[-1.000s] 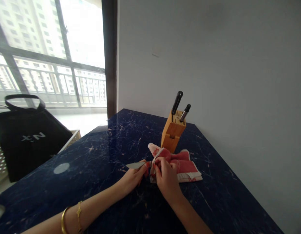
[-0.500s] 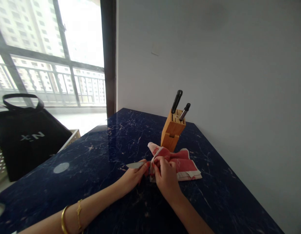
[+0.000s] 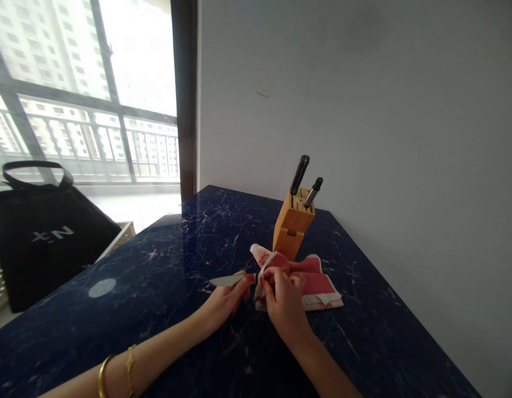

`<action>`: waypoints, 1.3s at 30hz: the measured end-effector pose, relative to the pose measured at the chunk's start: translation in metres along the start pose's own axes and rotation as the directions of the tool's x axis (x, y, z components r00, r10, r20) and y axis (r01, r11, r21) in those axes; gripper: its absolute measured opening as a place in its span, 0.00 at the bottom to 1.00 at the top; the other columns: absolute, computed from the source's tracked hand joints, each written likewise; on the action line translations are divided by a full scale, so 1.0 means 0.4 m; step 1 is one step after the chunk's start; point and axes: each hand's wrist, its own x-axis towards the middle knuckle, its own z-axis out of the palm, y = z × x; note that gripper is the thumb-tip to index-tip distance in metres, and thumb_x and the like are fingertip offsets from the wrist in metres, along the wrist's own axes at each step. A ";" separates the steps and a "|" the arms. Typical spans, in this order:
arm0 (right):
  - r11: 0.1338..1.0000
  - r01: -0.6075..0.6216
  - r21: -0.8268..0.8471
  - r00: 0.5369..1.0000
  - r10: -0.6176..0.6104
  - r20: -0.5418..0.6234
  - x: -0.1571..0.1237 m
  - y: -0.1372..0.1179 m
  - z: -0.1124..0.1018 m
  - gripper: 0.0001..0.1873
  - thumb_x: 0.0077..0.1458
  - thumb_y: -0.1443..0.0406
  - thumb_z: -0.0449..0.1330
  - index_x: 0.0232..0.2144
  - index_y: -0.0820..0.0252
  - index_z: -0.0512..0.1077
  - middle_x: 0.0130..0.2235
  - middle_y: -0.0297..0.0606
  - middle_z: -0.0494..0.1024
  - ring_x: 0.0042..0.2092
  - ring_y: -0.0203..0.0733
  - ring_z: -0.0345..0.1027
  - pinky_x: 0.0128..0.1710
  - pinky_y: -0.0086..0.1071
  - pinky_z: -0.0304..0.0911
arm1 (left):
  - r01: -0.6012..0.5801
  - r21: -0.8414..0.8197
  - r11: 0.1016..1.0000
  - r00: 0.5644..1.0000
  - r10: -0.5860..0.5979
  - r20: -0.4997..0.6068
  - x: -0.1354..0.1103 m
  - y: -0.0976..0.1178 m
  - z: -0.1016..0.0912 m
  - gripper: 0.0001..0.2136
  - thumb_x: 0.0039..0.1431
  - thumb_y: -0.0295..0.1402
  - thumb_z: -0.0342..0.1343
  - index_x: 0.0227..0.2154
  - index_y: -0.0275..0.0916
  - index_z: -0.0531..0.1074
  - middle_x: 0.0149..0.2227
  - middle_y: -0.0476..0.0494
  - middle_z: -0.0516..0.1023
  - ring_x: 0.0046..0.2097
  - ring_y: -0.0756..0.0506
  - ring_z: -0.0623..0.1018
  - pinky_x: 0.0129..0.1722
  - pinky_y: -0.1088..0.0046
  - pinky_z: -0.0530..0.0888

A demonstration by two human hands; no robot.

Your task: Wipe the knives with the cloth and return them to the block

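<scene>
My left hand (image 3: 230,297) is closed on a small knife (image 3: 225,281), its blade pointing left above the table. The knife's handle end runs toward the cloth, where my fingers partly hide it. My right hand (image 3: 284,301) pinches the edge of a red and white cloth (image 3: 316,283), close against the knife's handle. The rest of the cloth lies folded on the table to the right. Just behind it stands a wooden knife block (image 3: 290,232) holding a black-handled knife (image 3: 299,174) and a tool with a silver and black handle (image 3: 314,192).
The dark blue marbled table (image 3: 165,287) meets a grey wall (image 3: 384,138) on the right. A pale round spot (image 3: 102,288) marks its left side. Beyond the left edge, a black bag (image 3: 44,243) rests by a perforated crate (image 3: 125,232), near a large window.
My left hand and the knife have shifted slightly left, showing a bit of dark handle between hand and cloth. My right hand keeps its pinch on the cloth.
</scene>
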 end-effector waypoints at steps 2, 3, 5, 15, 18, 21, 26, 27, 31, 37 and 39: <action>0.999 -0.019 -0.040 1.000 0.018 -0.024 0.004 0.013 -0.004 0.06 0.54 0.69 0.47 0.35 0.58 0.63 0.33 0.36 0.73 0.36 0.41 0.65 0.39 0.36 0.47 | 0.001 -0.015 1.000 1.000 -0.001 -0.008 0.001 0.006 -0.001 0.18 0.58 0.46 0.41 0.24 0.37 0.62 0.18 0.56 0.60 0.18 0.55 0.59 0.17 0.80 0.58; 0.997 -0.043 -0.064 0.998 0.040 -0.042 0.007 0.024 -0.006 0.06 0.53 0.69 0.47 0.34 0.59 0.63 0.33 0.37 0.73 0.36 0.41 0.65 0.39 0.36 0.47 | 0.005 -0.025 1.000 1.000 -0.005 -0.019 0.001 0.010 -0.001 0.18 0.58 0.46 0.41 0.23 0.37 0.62 0.17 0.56 0.59 0.18 0.55 0.58 0.17 0.80 0.57; 0.990 -0.098 -0.100 0.993 0.091 -0.076 0.014 0.050 -0.009 0.06 0.53 0.69 0.48 0.33 0.59 0.63 0.33 0.37 0.74 0.37 0.42 0.66 0.38 0.36 0.47 | 0.013 -0.040 0.999 0.999 -0.015 -0.048 0.001 0.019 -0.002 0.19 0.58 0.46 0.40 0.22 0.37 0.61 0.16 0.57 0.57 0.17 0.55 0.57 0.17 0.80 0.56; 0.999 -0.039 -0.004 0.999 0.039 -0.013 0.009 0.031 -0.003 0.06 0.54 0.68 0.47 0.35 0.57 0.62 0.34 0.35 0.74 0.36 0.41 0.65 0.39 0.35 0.48 | -0.019 0.013 1.000 1.000 0.019 -0.016 -0.003 0.001 0.002 0.18 0.59 0.46 0.39 0.23 0.38 0.61 0.16 0.57 0.56 0.18 0.54 0.58 0.17 0.80 0.56; 0.999 -0.031 0.040 1.000 0.031 0.001 0.004 0.005 -0.008 0.06 0.54 0.69 0.48 0.36 0.57 0.62 0.34 0.34 0.74 0.36 0.40 0.64 0.40 0.35 0.47 | -0.044 0.040 0.998 0.999 0.044 -0.006 -0.003 -0.004 0.003 0.17 0.59 0.45 0.40 0.24 0.38 0.61 0.18 0.56 0.58 0.19 0.54 0.59 0.18 0.80 0.57; 0.999 -0.030 0.042 1.000 0.030 0.004 0.001 -0.009 -0.011 0.06 0.54 0.68 0.48 0.35 0.57 0.62 0.33 0.34 0.74 0.36 0.41 0.64 0.39 0.36 0.47 | -0.059 0.063 0.996 0.998 0.057 0.019 -0.003 -0.004 0.004 0.17 0.59 0.44 0.40 0.24 0.38 0.62 0.19 0.55 0.58 0.20 0.54 0.60 0.19 0.80 0.59; 0.999 -0.051 0.004 0.998 0.051 -0.022 0.005 0.000 -0.011 0.06 0.54 0.69 0.48 0.35 0.58 0.62 0.34 0.35 0.74 0.36 0.41 0.65 0.41 0.38 0.46 | -0.057 0.094 0.994 0.998 0.057 0.002 -0.003 0.002 0.003 0.17 0.60 0.44 0.40 0.24 0.37 0.62 0.21 0.54 0.60 0.21 0.53 0.61 0.20 0.79 0.59; 0.999 -0.052 0.005 0.998 0.052 -0.028 0.005 0.002 -0.011 0.06 0.54 0.69 0.48 0.35 0.58 0.63 0.33 0.35 0.74 0.36 0.41 0.65 0.41 0.37 0.46 | -0.058 0.099 0.993 0.998 0.059 -0.005 -0.004 0.004 0.003 0.16 0.60 0.43 0.40 0.24 0.37 0.62 0.21 0.54 0.60 0.22 0.53 0.61 0.20 0.79 0.59; 0.999 -0.021 0.026 1.000 0.021 -0.017 0.002 -0.011 -0.014 0.05 0.54 0.68 0.48 0.34 0.57 0.63 0.33 0.35 0.74 0.35 0.40 0.65 0.39 0.35 0.48 | -0.080 0.110 0.991 0.997 0.080 0.000 -0.006 0.008 0.005 0.16 0.59 0.43 0.41 0.23 0.38 0.63 0.21 0.53 0.61 0.23 0.53 0.62 0.21 0.79 0.60; 1.000 0.010 0.012 1.000 -0.010 -0.022 -0.005 -0.029 -0.012 0.06 0.54 0.69 0.48 0.34 0.58 0.62 0.33 0.36 0.74 0.36 0.40 0.65 0.38 0.35 0.48 | -0.063 0.071 0.996 0.998 0.064 -0.020 -0.006 0.008 0.007 0.17 0.58 0.44 0.42 0.22 0.38 0.63 0.20 0.54 0.61 0.21 0.53 0.62 0.20 0.78 0.60; 1.000 0.000 0.009 1.000 0.000 -0.027 -0.002 -0.017 -0.008 0.06 0.54 0.69 0.47 0.34 0.58 0.62 0.33 0.36 0.74 0.36 0.40 0.65 0.38 0.35 0.48 | -0.038 0.044 0.998 0.998 0.041 -0.058 -0.004 0.011 0.006 0.17 0.58 0.45 0.41 0.22 0.38 0.62 0.18 0.55 0.59 0.20 0.53 0.60 0.19 0.79 0.58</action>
